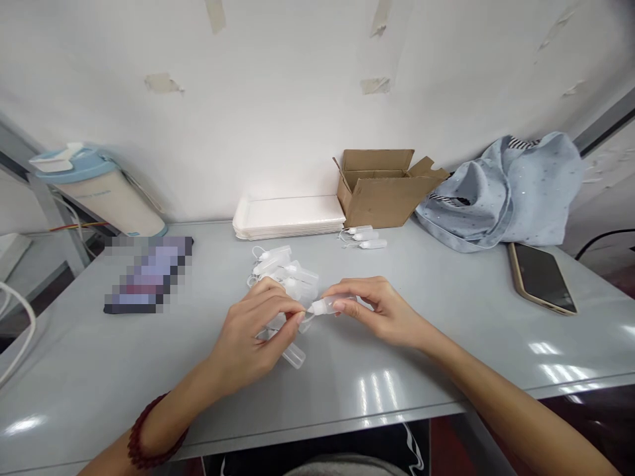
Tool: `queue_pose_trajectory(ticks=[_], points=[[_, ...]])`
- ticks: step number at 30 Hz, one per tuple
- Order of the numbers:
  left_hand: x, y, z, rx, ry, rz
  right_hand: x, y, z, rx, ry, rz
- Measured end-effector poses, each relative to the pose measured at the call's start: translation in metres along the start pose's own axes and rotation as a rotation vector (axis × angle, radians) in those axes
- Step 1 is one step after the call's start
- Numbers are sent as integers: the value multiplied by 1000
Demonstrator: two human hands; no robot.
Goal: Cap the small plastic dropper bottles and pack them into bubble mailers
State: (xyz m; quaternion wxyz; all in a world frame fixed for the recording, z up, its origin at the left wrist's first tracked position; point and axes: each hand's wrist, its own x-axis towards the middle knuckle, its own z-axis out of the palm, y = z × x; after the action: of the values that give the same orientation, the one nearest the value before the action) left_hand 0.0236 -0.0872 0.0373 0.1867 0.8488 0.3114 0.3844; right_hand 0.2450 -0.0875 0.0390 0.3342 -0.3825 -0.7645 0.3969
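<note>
My right hand [370, 307] is closed around a small translucent dropper bottle [325, 305], which lies almost level with its white nozzle to the left. The fingertips of my left hand [265, 327] are pinched together right at that nozzle, where a thin strap runs; the small cap between them is mostly hidden. Beneath and behind my left hand lies a loose pile of similar dropper bottles [302, 277], some with looped straps. One bottle [294, 356] sticks out below my left fingers.
Behind the pile are a stack of white padded envelopes [292, 215] and an open cardboard box [387, 198], with several bottles [367, 237] before it. To the right are a blue cloth bag [520, 192] and a phone [543, 277]; to the left, a pixelated device [151, 274] and a tumbler [104, 192].
</note>
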Motion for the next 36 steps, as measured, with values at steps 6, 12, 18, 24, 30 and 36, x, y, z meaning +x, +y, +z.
queue_pose_trajectory(ticks=[6, 12, 18, 24, 30, 36], points=[[0, 1, -1, -4, 6, 15, 0, 0, -1, 9, 5, 9], [0, -3, -5, -15, -11, -6, 0, 1, -4, 32, 30, 34], [-1, -2, -3, -4, -21, -6, 0, 2, -3, 58, 40, 40], [-2, -3, 3, 11, -11, -10, -1, 1, 3, 9, 20, 35], [-3, -3, 3, 2, -19, -10, -3, 3, 10, -66, 66, -57], [1, -9, -10, -31, -20, -93, 0, 4, 4, -104, 97, -10]])
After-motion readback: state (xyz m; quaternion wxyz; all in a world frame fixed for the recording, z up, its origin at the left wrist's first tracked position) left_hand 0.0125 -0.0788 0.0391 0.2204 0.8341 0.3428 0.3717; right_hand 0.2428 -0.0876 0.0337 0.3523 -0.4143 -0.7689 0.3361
